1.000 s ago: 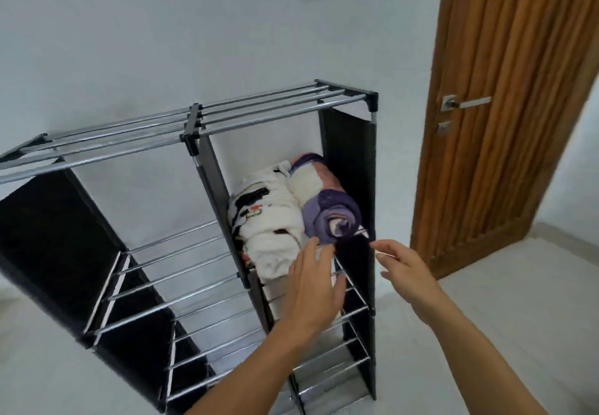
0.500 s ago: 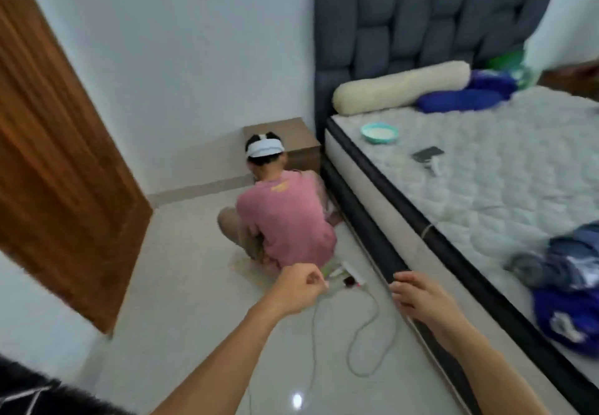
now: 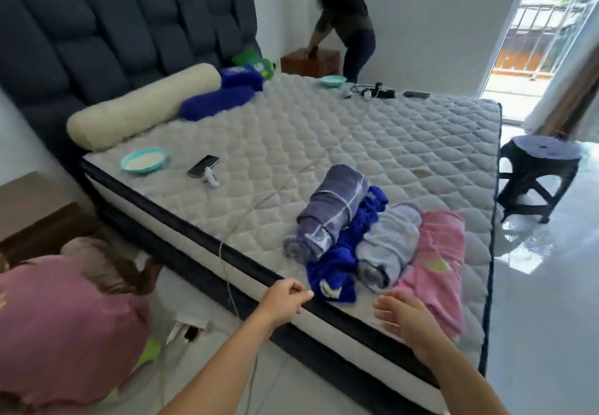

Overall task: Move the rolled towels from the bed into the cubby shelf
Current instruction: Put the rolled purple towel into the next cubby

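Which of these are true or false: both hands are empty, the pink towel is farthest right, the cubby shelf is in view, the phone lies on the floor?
1. Both hands, left and right, hold nothing. True.
2. The pink towel lies farthest right in the group. True.
3. The cubby shelf is in view. False: it does not show.
4. The phone lies on the floor. False: it lies on the bed.
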Motion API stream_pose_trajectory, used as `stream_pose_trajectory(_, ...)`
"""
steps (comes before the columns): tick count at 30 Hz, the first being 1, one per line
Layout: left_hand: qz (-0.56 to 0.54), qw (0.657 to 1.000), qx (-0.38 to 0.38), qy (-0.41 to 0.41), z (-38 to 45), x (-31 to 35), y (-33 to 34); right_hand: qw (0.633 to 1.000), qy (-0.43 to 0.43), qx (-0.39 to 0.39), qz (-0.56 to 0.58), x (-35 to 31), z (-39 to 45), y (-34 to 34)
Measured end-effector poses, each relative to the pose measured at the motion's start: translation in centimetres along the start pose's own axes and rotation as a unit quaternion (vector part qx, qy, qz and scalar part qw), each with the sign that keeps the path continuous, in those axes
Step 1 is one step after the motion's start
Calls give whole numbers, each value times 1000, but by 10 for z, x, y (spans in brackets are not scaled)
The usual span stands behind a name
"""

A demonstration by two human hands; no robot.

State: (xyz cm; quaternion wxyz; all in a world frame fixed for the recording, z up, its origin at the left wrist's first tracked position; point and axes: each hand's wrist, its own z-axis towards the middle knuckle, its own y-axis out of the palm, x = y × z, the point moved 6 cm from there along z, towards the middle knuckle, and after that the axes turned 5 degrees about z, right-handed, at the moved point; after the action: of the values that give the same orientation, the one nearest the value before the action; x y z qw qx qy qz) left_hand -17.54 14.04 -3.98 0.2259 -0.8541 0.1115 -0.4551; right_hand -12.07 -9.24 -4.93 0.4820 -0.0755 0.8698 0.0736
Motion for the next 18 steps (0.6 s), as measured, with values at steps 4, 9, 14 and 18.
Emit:
stream_pose_trajectory(4, -70, 995, 20, -62, 42, 20, 11, 1000, -1, 20, 13, -31, 48, -25)
stream_pose_trajectory(9, -235, 956, 44, -168, 92, 13, -1, 999, -3, 37, -1, -60, 113, -14)
stream_pose_trajectory(14, -308, 931, 14, -197, 153, 14, -17, 998, -14, 49, -40, -96, 177, 22)
stream_pose_trajectory(18, -270, 939, -71, -203, 192, 18, -19, 995, -13, 68, -77, -132, 222, 45)
